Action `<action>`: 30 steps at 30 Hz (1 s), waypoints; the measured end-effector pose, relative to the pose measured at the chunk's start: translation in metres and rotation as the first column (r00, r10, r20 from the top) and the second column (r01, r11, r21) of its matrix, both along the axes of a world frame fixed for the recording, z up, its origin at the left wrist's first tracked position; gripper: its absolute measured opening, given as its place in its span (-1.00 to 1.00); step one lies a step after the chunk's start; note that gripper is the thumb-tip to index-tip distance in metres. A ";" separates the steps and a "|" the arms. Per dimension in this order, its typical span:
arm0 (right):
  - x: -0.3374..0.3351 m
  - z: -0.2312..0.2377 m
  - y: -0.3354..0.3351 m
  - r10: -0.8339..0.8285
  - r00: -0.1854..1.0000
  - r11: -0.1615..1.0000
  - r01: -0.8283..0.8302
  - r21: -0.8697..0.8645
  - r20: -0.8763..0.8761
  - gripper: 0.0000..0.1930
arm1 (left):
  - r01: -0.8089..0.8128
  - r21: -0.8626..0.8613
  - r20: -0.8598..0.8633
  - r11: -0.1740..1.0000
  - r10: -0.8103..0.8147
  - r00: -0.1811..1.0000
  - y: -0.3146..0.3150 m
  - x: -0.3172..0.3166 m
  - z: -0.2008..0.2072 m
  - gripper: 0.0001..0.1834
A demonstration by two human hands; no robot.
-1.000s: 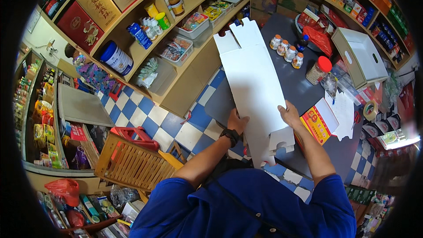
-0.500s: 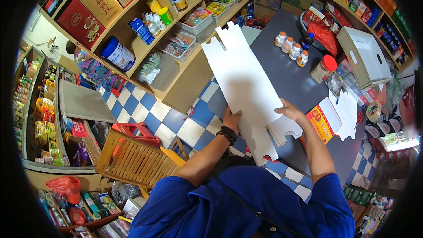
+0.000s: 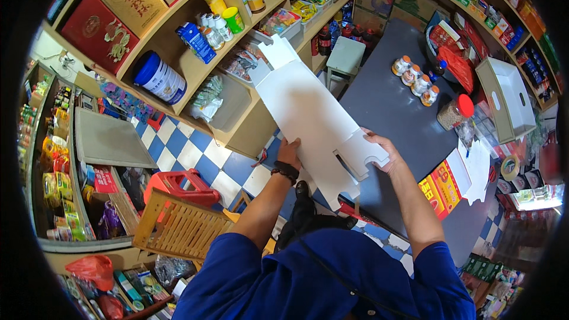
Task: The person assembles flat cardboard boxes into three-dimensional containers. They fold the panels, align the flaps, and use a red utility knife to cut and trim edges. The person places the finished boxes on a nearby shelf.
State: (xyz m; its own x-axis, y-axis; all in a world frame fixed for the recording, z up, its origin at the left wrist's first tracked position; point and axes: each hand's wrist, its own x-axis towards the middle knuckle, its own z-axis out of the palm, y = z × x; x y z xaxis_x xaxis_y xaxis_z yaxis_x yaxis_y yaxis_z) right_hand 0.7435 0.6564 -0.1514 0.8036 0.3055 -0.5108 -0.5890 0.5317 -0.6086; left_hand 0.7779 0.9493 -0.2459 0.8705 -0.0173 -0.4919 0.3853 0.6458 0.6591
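A long white cardboard box blank [image 3: 311,112] with notched tabs at its ends is held in front of me, over the front edge of the dark table. My left hand [image 3: 289,155], with a dark bracelet at the wrist, grips its left edge, thumb on top. At the opposite edge my right hand [image 3: 382,151] is closed on a side flap, which bends up with a narrow gap beside it. The undersides of the fingers are partly hidden by the card. A red and yellow printed carton [image 3: 440,186] lies on the table right of my right forearm.
On the dark table [image 3: 379,98] stand several small orange-capped bottles [image 3: 416,81], a red-lidded jar [image 3: 455,111] and an open grey tray-like box [image 3: 505,99]. Stocked shelves [image 3: 237,98] rise at the left. A wooden chair [image 3: 181,225] and red stool [image 3: 184,188] are near my left arm.
Both hands have drawn the white box blank a little left and tilted it. The right-hand flap now stands away from the main panel, showing a slot. My view has shifted slightly.
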 end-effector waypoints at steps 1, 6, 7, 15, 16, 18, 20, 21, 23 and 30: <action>0.014 -0.003 0.010 0.036 0.999 0.999 -0.036 -0.004 0.028 -0.41 | -0.005 -0.006 0.036 1.000 0.005 0.999 0.011 0.009 -0.001 -0.58; 0.050 -0.026 0.023 0.058 0.998 0.996 -0.060 -0.059 -0.034 -0.44 | 0.145 -0.039 0.029 0.989 -0.144 0.989 0.042 0.038 -0.032 -0.55; 0.050 -0.029 0.024 0.045 0.998 0.998 -0.047 -0.052 -0.048 -0.45 | 0.156 -0.039 0.028 0.987 -0.155 0.987 0.043 0.038 -0.035 -0.57; 0.018 -0.013 -0.018 -0.058 0.986 0.935 0.109 -0.338 0.158 -0.43 | 0.375 0.021 0.361 0.927 -0.357 0.862 -0.038 0.061 0.029 -0.48; 0.006 0.010 -0.024 -0.102 0.974 0.917 0.172 -0.361 0.204 -0.42 | 0.373 0.104 0.449 0.922 -0.378 0.809 -0.050 0.064 0.050 -0.47; -0.021 0.039 -0.035 -0.210 0.929 0.880 0.315 -0.355 0.303 -0.42 | 0.472 0.178 0.471 0.864 -0.496 0.730 -0.073 0.066 0.078 -0.44; -0.071 0.061 -0.056 -0.364 0.842 0.808 0.498 -0.316 0.398 -0.43 | 0.587 0.157 0.473 0.794 -0.582 0.661 -0.100 0.060 0.102 -0.43; -0.096 0.076 -0.068 -0.434 0.787 0.745 0.587 -0.316 0.439 -0.43 | 0.648 0.100 0.468 0.755 -0.611 0.639 -0.116 0.055 0.112 -0.42; -0.147 0.088 -0.094 -0.584 0.609 0.559 0.781 -0.278 0.536 -0.39 | 0.724 0.221 0.387 0.653 -0.740 0.550 -0.138 0.043 0.120 -0.31; -0.369 0.058 -0.242 -0.717 0.102 0.130 0.991 -0.011 0.690 -0.32 | 0.788 0.459 0.172 0.411 -0.911 0.375 -0.206 -0.055 0.065 -0.59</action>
State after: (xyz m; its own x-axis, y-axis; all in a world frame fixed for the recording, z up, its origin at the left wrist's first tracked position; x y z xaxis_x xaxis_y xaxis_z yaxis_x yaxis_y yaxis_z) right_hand 0.3749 0.4144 -0.0934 0.4265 -0.8861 0.1814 0.5175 0.0746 -0.8525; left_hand 0.7227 0.7432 -0.1806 0.5535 -0.7817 -0.2874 0.3314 -0.1099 0.9371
